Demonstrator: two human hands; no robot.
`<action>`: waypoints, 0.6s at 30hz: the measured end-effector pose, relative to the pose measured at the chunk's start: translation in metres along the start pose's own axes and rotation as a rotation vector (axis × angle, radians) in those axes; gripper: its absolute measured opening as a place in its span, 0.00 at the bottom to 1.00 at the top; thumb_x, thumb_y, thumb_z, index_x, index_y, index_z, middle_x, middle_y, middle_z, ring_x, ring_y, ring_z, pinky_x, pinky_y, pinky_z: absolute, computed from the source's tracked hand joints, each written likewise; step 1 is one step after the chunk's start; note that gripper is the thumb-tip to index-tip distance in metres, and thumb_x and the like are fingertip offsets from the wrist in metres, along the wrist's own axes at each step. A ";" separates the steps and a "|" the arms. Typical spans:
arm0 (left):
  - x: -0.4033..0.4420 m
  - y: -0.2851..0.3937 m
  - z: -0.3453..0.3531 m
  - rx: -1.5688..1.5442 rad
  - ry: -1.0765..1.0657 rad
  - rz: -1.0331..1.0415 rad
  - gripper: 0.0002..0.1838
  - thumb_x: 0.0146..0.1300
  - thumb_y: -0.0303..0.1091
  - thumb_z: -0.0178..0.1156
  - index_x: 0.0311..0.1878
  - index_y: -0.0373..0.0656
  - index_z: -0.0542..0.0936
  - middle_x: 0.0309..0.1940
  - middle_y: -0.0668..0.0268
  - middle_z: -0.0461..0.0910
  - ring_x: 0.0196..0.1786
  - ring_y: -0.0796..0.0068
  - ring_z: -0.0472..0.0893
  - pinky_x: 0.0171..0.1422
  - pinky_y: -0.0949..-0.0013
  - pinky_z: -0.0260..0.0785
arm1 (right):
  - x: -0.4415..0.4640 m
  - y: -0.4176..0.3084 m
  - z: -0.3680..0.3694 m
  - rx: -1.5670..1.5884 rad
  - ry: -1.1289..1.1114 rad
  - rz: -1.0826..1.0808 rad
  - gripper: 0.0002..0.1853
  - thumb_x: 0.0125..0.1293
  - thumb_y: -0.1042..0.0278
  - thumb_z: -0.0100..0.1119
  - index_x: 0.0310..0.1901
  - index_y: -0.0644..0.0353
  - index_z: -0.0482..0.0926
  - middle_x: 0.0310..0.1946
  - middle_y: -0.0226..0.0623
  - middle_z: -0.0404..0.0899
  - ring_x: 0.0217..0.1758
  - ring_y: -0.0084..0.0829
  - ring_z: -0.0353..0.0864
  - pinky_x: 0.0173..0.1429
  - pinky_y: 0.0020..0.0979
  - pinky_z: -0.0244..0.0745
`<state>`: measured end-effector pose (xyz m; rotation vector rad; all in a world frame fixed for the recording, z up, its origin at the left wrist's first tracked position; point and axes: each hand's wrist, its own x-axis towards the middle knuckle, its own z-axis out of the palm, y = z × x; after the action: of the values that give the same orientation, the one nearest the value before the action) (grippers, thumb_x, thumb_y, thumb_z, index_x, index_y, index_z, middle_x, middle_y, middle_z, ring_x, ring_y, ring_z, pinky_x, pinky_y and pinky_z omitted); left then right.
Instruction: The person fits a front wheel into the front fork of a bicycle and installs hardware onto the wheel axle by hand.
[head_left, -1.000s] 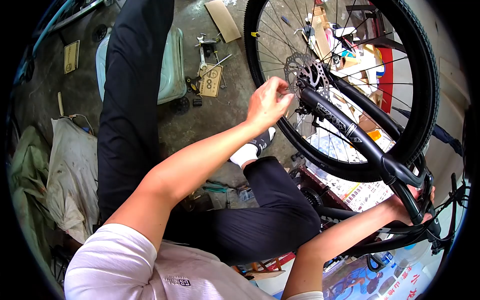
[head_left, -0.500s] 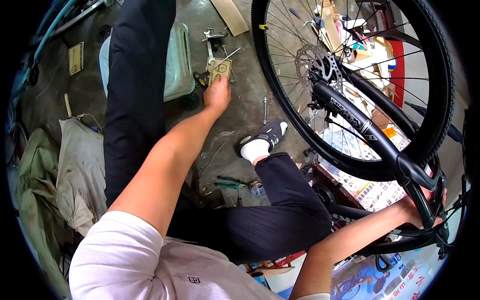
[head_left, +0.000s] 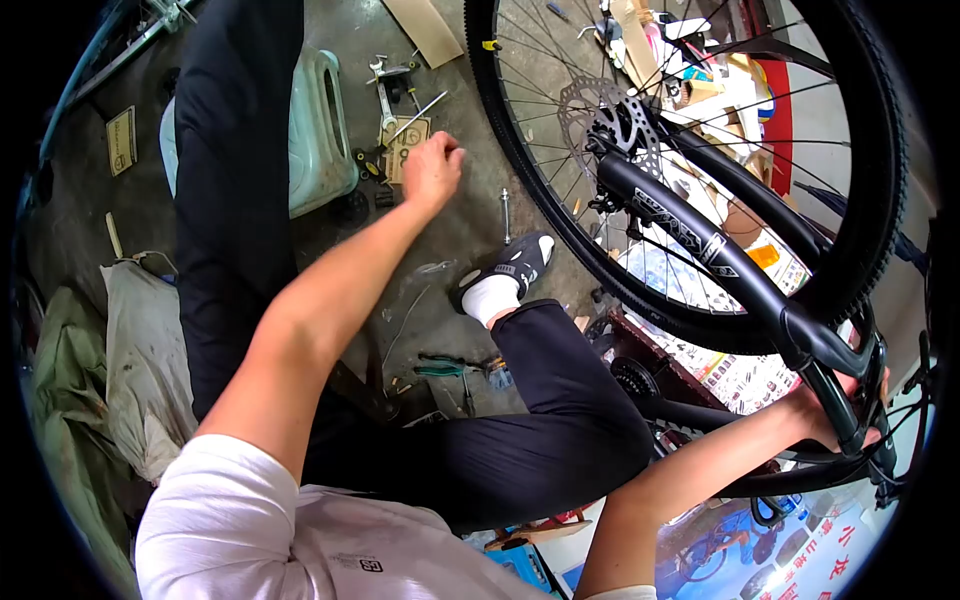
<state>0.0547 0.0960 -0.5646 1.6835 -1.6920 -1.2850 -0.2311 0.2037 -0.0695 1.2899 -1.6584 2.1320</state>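
Basically, the matte-black bicycle was the biggest item, on the person's right beside the bent knee; likely heavy and awkward, prone to swing or tip if let go. Its large wheel with a knobby black tyre sat in the fork, above the grey concrete floor. Tyre probably grippy and slightly springy, best taken by the tread; spokes thin, easy to bend. The black suspension fork with white lettering looked stiff and smooth, good to grip at the crown or thick lower leg. The drilled silver disc rotor would mark or warp, so no fingers there.

Right arm reached forward and outward, elbow bent; right hand was closed around the fork crown, some fingers hidden behind it. Left arm was extended ahead, elbow slightly bent, wrist roughly in line, back of hand up. Left hand had its fingers loosely curled, beside the right edge of a small printed brown cardboard piece; cannot tell whether it held anything. A silver open-ended wrench lay at the cardboard's upper left corner. A thin silver axle rod lay on the floor near the dark shoe.
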 end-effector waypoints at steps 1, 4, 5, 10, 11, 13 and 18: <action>-0.005 0.022 -0.004 -0.268 -0.023 -0.110 0.10 0.66 0.35 0.63 0.45 0.39 0.82 0.37 0.59 0.85 0.33 0.67 0.85 0.37 0.63 0.76 | 0.003 0.000 -0.003 0.025 0.010 0.018 0.37 0.60 0.37 0.57 0.51 0.72 0.80 0.51 0.50 0.81 0.59 0.45 0.80 0.71 0.49 0.69; -0.022 0.103 -0.033 -0.907 -0.179 -0.257 0.11 0.70 0.34 0.61 0.50 0.40 0.83 0.38 0.66 0.86 0.31 0.82 0.82 0.35 0.76 0.73 | 0.020 0.003 -0.023 0.160 -0.004 0.062 0.36 0.60 0.38 0.56 0.49 0.71 0.81 0.51 0.48 0.82 0.60 0.45 0.79 0.73 0.51 0.64; -0.028 0.127 -0.046 -1.018 -0.225 -0.258 0.10 0.71 0.33 0.60 0.51 0.40 0.83 0.38 0.68 0.86 0.31 0.84 0.81 0.34 0.78 0.73 | 0.025 0.006 -0.028 0.163 -0.004 0.037 0.35 0.60 0.38 0.56 0.49 0.70 0.82 0.51 0.47 0.83 0.60 0.45 0.79 0.73 0.52 0.64; -0.036 0.171 -0.052 -1.177 -0.246 -0.231 0.11 0.73 0.33 0.59 0.53 0.40 0.83 0.36 0.68 0.85 0.31 0.86 0.80 0.34 0.80 0.71 | 0.019 0.006 -0.020 0.241 0.013 0.062 0.32 0.62 0.41 0.55 0.47 0.68 0.83 0.49 0.45 0.83 0.59 0.42 0.79 0.72 0.51 0.64; -0.035 0.173 -0.050 -1.176 -0.246 -0.228 0.11 0.73 0.33 0.59 0.53 0.40 0.83 0.36 0.68 0.85 0.31 0.86 0.80 0.34 0.80 0.71 | 0.020 0.007 -0.022 0.254 0.007 0.057 0.31 0.62 0.41 0.55 0.47 0.67 0.83 0.49 0.44 0.83 0.59 0.42 0.79 0.72 0.52 0.64; -0.034 0.176 -0.044 -1.147 -0.261 -0.226 0.11 0.72 0.32 0.59 0.53 0.39 0.83 0.35 0.68 0.85 0.30 0.86 0.80 0.34 0.80 0.71 | 0.020 0.006 -0.020 0.264 -0.001 0.051 0.31 0.62 0.41 0.55 0.47 0.67 0.83 0.48 0.44 0.84 0.59 0.41 0.79 0.72 0.52 0.64; -0.035 0.185 -0.038 -1.093 -0.200 -0.233 0.09 0.71 0.31 0.60 0.50 0.38 0.82 0.34 0.68 0.85 0.30 0.86 0.80 0.34 0.79 0.71 | 0.018 0.005 -0.019 0.233 -0.021 0.062 0.31 0.62 0.40 0.55 0.47 0.65 0.84 0.48 0.44 0.84 0.59 0.41 0.79 0.73 0.52 0.64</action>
<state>-0.0086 0.0872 -0.3834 1.0805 -0.5798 -2.0050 -0.2555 0.2111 -0.0613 1.3402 -1.5111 2.4163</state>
